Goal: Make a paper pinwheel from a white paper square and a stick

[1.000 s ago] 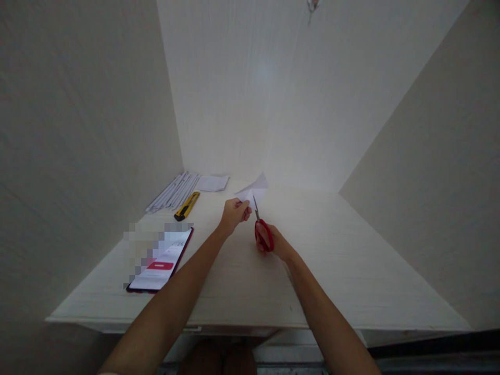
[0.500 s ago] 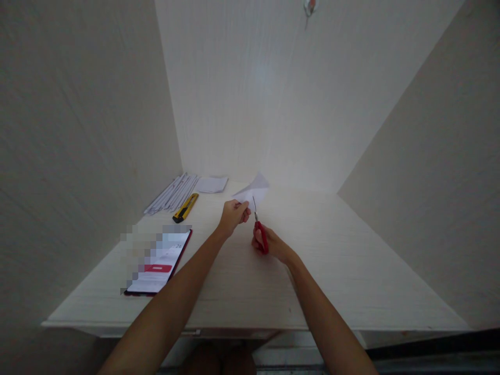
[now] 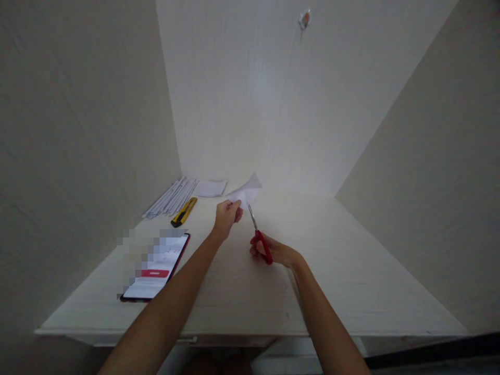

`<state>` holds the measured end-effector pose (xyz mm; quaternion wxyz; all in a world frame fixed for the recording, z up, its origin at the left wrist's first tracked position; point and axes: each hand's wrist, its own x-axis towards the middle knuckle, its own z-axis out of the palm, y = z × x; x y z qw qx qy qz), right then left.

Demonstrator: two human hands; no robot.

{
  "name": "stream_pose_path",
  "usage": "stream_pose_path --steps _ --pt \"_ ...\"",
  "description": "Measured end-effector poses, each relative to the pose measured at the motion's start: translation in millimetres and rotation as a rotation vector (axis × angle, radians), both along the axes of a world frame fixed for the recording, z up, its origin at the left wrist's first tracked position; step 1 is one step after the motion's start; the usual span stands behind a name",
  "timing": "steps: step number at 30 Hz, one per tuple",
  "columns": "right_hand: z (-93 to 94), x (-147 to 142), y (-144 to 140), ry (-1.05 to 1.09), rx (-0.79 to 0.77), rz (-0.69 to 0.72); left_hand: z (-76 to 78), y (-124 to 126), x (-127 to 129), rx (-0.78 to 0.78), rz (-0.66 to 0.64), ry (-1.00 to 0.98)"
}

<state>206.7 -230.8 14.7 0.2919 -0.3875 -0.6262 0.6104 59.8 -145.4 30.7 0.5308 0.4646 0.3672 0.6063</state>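
A white sheet of paper [image 3: 250, 189], creased and raised off the desk, is pinched at its near edge by my left hand [image 3: 228, 214]. My right hand [image 3: 273, 251] grips the red handles of a pair of scissors [image 3: 253, 217]. The scissor blades point up and away, with their tips just to the right of my left fingers, close to the paper's lower edge. The blades look closed together. Whether the tips touch the paper I cannot tell.
At the back left lie a row of folded white papers [image 3: 172, 198] and a small paper stack [image 3: 211, 188]. A yellow utility knife [image 3: 184, 212] rests before them. Nearer, a tablet [image 3: 150, 284] with a lit screen lies on the white desk [image 3: 351, 281]. Walls enclose three sides.
The scissors have drawn back toward me, out of the paper. My left hand and the paper have shifted slightly left. The whole view has tilted a little.
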Motion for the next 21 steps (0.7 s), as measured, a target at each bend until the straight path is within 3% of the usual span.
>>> stream_pose_path --steps 6,8,10,12,14,17,21 --pt "6.6 4.9 4.5 -0.051 0.101 -0.097 -2.3 16.4 -15.8 -0.048 0.085 -0.314" --pt "3.5 12.2 11.8 -0.035 0.139 -0.269 -4.9 20.1 -18.6 -0.098 0.087 -0.368" --pt "-2.2 22.1 20.1 -0.091 0.198 -0.541 -7.8 22.1 -18.8 -0.11 0.067 -0.385" --pt "-9.0 32.0 26.6 -0.328 0.251 -0.796 -10.4 22.5 -16.6 -0.087 0.042 -0.394" --pt "-14.9 39.1 29.4 -0.652 0.322 -0.962 -12.4 21.7 -13.6 -0.056 0.015 -0.401" --pt "-20.2 42.0 27.4 -1.018 0.389 -1.023 -15.0 20.1 -10.1 -0.027 -0.044 -0.355" --pt "-21.8 40.2 23.0 -1.25 0.385 -1.007 -18.3 20.6 -9.4 -0.025 -0.018 -0.259"
